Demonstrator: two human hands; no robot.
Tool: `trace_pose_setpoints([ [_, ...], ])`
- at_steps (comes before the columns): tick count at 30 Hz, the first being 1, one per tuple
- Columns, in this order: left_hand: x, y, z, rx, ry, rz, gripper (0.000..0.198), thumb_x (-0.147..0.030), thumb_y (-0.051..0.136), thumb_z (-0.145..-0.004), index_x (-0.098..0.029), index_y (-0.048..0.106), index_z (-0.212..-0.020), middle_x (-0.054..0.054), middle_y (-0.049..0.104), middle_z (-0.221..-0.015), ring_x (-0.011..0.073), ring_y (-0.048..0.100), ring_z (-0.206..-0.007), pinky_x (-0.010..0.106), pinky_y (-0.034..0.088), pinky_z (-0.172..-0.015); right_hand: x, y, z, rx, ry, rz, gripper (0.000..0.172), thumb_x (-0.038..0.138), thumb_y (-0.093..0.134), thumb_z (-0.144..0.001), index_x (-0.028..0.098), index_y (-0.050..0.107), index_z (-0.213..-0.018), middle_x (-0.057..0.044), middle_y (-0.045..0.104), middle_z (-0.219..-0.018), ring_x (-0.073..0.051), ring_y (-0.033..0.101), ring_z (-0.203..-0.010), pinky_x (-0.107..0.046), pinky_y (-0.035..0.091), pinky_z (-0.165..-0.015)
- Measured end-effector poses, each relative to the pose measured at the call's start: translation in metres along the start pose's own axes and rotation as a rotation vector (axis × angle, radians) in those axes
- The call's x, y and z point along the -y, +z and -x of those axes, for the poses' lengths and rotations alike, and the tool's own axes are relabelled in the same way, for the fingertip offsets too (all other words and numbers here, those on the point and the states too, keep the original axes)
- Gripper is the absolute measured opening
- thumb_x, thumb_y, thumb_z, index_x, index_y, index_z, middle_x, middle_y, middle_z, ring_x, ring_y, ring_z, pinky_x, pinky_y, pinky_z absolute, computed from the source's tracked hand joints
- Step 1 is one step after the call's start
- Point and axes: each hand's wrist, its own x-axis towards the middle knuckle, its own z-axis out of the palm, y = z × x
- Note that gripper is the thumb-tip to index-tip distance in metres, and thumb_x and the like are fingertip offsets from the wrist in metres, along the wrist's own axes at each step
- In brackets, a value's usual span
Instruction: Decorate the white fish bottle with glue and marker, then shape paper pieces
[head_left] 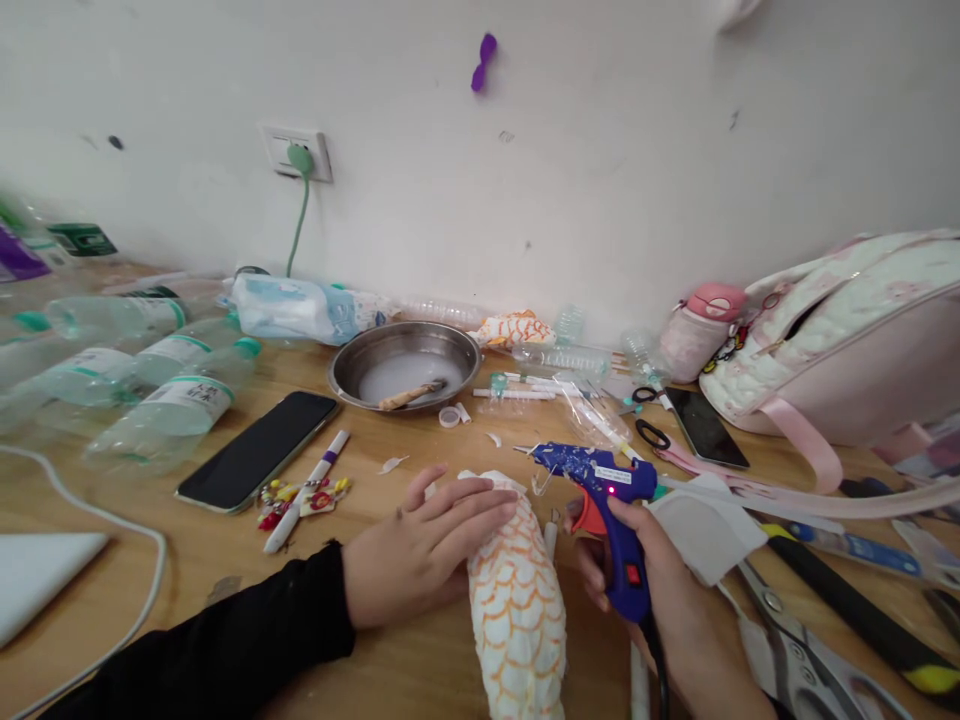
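Generally, the head view presents a wooden table (409, 680) against a white wall (600, 150), with a wall socket (322, 160) at upper left and a metal basin (375, 350) at centre. The left hand (424, 545) lies over the orange-scaled white body (521, 610) at lower centre — fingers extended, close together. The right hand (664, 570), lower right, grips the blue glue gun (596, 470) — nozzle pointing left.
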Motion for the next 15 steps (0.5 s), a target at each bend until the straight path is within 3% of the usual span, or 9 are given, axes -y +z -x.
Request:
trace_pose_setpoints([
  [4,-0.004,-0.003,-0.002,-0.055,0.012,-0.111,0.039,-0.027,0.047,-0.084,-0.024,0.043,-0.123,0.005,0.066,-0.115,0.0202,0.055,-0.107,0.036,0.005,-0.103,0.002,0.004,0.002,-0.08,-0.015,-0.008,0.031,0.044,0.055,-0.071,0.016,0.061,-0.059,0.0,0.057,-0.045,-0.011,0.051,-0.04,-0.021,0.043,-0.043],
  [8,-0.008,-0.014,0.001,-0.103,0.0,-0.167,0.048,-0.041,0.051,-0.075,-0.025,0.046,-0.119,0.006,0.071,-0.104,0.0243,0.058,-0.1,0.042,0.003,-0.102,0.006,0.01,0.009,-0.183,0.072,-0.152,0.025,0.041,0.059,-0.071,0.018,0.064,-0.062,0.001,0.059,-0.05,-0.012,0.053,-0.043,-0.023,0.047,-0.046],
  [12,-0.016,-0.017,0.012,-0.079,0.048,-0.086,0.041,-0.049,0.046,-0.078,-0.034,0.046,-0.116,0.002,0.072,-0.098,0.0224,0.06,-0.096,0.042,0.002,-0.104,0.008,0.006,0.01,-0.1,0.035,-0.146,0.029,0.04,0.055,-0.074,0.014,0.065,-0.067,-0.001,0.059,-0.049,-0.011,0.052,-0.042,-0.02,0.044,-0.042],
  [15,-0.019,-0.013,0.019,-0.043,0.086,-0.001,0.038,-0.05,0.038,-0.084,-0.035,0.044,-0.119,0.002,0.071,-0.104,0.0205,0.059,-0.1,0.04,0.003,-0.106,0.006,-0.003,0.008,0.06,0.017,-0.141,0.033,0.044,0.051,-0.079,0.014,0.063,-0.075,0.001,0.055,-0.049,-0.007,0.043,-0.035,-0.015,0.033,-0.033],
])
